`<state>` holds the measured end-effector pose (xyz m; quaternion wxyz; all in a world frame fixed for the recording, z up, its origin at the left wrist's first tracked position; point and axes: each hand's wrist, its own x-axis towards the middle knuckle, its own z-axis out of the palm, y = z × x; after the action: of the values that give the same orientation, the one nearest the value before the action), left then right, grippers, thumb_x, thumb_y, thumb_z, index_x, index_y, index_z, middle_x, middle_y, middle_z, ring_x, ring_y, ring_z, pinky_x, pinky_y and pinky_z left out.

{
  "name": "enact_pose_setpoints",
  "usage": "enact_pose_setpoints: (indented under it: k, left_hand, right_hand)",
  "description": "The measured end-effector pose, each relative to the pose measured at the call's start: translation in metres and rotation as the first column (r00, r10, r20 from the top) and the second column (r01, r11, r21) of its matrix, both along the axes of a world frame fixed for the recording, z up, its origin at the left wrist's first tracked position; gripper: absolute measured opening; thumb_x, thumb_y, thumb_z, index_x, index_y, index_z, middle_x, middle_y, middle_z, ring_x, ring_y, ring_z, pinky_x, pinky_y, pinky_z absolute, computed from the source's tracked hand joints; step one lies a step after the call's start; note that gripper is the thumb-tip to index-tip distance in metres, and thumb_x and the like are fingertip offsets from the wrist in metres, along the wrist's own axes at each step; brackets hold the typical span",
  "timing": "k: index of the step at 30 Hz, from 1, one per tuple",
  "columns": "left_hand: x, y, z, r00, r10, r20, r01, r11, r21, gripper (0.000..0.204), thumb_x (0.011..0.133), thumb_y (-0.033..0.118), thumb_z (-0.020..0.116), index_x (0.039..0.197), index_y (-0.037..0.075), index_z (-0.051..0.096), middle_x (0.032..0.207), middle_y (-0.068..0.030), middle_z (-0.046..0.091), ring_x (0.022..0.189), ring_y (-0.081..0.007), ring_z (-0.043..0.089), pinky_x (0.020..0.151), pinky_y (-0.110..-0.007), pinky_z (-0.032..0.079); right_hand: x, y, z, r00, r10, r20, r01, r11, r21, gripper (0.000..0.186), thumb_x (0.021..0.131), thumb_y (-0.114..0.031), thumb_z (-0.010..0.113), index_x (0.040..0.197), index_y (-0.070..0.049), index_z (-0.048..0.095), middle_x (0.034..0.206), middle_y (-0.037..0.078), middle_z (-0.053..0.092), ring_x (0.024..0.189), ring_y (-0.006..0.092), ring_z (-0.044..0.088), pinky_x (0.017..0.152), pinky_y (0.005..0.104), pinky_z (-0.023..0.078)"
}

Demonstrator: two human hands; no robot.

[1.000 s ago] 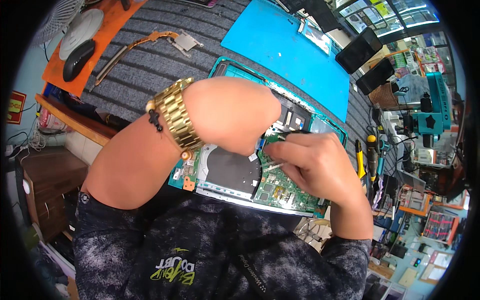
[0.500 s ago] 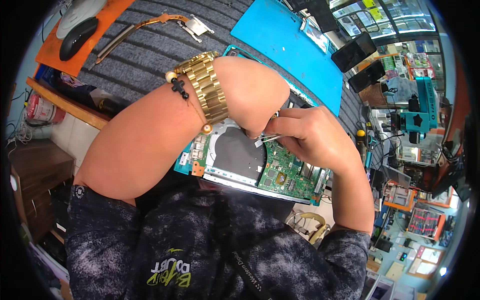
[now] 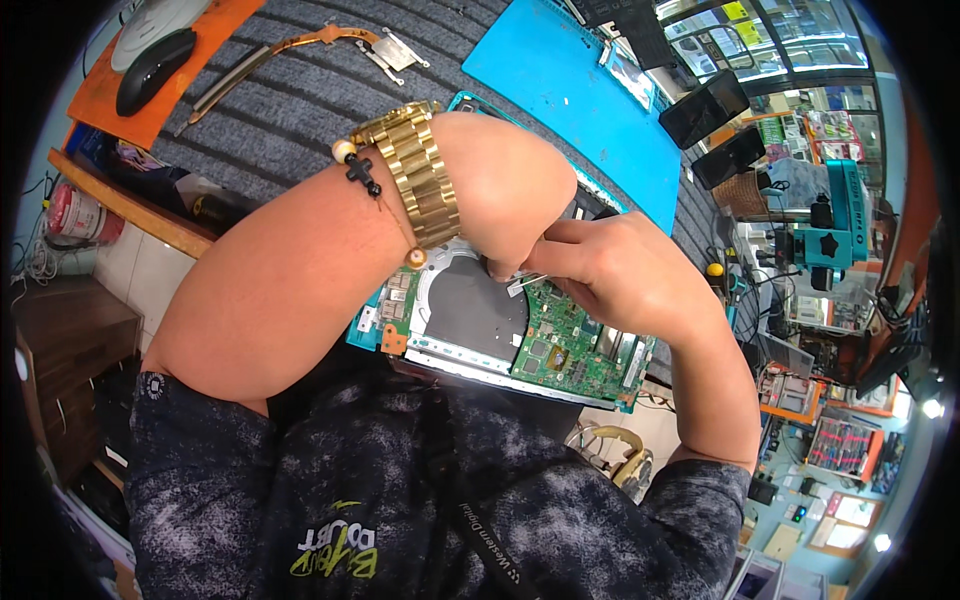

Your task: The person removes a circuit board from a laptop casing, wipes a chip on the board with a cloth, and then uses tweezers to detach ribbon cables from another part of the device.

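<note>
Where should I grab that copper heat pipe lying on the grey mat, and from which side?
Grip the heat pipe at its bare copper middle, coming from above. It lies flat on the striped mat, clear of both hands; its silver plate end is wider and awkward to pinch.

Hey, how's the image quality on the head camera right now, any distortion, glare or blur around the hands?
Head view: strong fisheye bending, the blue mat curving toward a black rim; bright, even light; the left hand and right hand look sharp over the green circuit board, no motion blur; glare only on the gold watch and the far windows.
</note>
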<state>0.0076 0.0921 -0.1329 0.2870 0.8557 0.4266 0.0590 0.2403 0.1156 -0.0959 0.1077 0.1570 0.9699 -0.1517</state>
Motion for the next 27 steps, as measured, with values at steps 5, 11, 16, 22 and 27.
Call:
enact_pose_setpoints:
  k: [5,11,16,22,27]
  left_hand:
    - [-0.002,0.001,0.001,1.000,-0.005,-0.009,0.005,1.000,-0.008,0.030,0.078,0.026,0.096,0.089,0.000,0.087,0.081,-0.0204,0.080,0.075,-0.0389,0.079,0.069,-0.049,0.064]
    - [-0.002,0.001,0.002,1.000,0.003,-0.023,-0.003,1.000,-0.029,0.030,0.077,0.025,0.095,0.087,-0.002,0.086,0.080,-0.0204,0.080,0.074,-0.0386,0.079,0.069,-0.049,0.064]
    - [-0.002,0.001,0.002,0.999,-0.007,-0.035,0.006,1.000,-0.026,0.030,0.077,0.025,0.094,0.087,-0.002,0.085,0.081,-0.0208,0.080,0.075,-0.0397,0.079,0.069,-0.050,0.064]
    - [-0.003,-0.004,0.002,0.999,0.005,0.034,-0.006,0.999,0.034,0.023,0.075,0.018,0.089,0.086,-0.002,0.083,0.080,-0.0220,0.078,0.075,-0.0414,0.079,0.069,-0.051,0.063]
    - [-0.002,-0.006,0.007,1.000,-0.001,0.009,0.000,0.999,0.040,0.023,0.075,0.016,0.088,0.085,-0.004,0.082,0.079,-0.0241,0.077,0.076,-0.0433,0.078,0.068,-0.051,0.062]
  right_hand:
    - [0.001,0.004,-0.005,0.998,0.009,0.069,-0.010,1.000,0.009,0.051,0.090,0.001,0.085,0.134,-0.024,0.083,0.113,0.006,0.083,0.088,0.0398,0.077,0.070,0.0502,0.058]
    - [0.006,0.005,-0.011,0.999,0.033,0.025,-0.033,0.999,-0.010,0.046,0.093,0.002,0.082,0.133,-0.020,0.078,0.115,0.007,0.082,0.088,0.0405,0.077,0.070,0.0515,0.058]
    - [0.013,0.005,-0.010,0.999,0.006,-0.032,-0.007,0.999,-0.047,0.039,0.093,0.004,0.080,0.128,-0.013,0.077,0.111,0.009,0.082,0.090,0.0398,0.079,0.072,0.0497,0.060]
    - [0.019,-0.003,-0.003,0.956,-0.276,-0.101,0.258,0.952,-0.164,0.031,0.091,-0.004,0.083,0.121,-0.010,0.077,0.098,0.014,0.080,0.086,0.0400,0.078,0.074,0.0501,0.060]
    - [0.020,-0.014,0.000,0.917,-0.391,-0.079,0.372,0.910,-0.182,0.028,0.092,-0.008,0.086,0.119,-0.007,0.077,0.093,0.017,0.080,0.080,0.0396,0.079,0.071,0.0483,0.060]
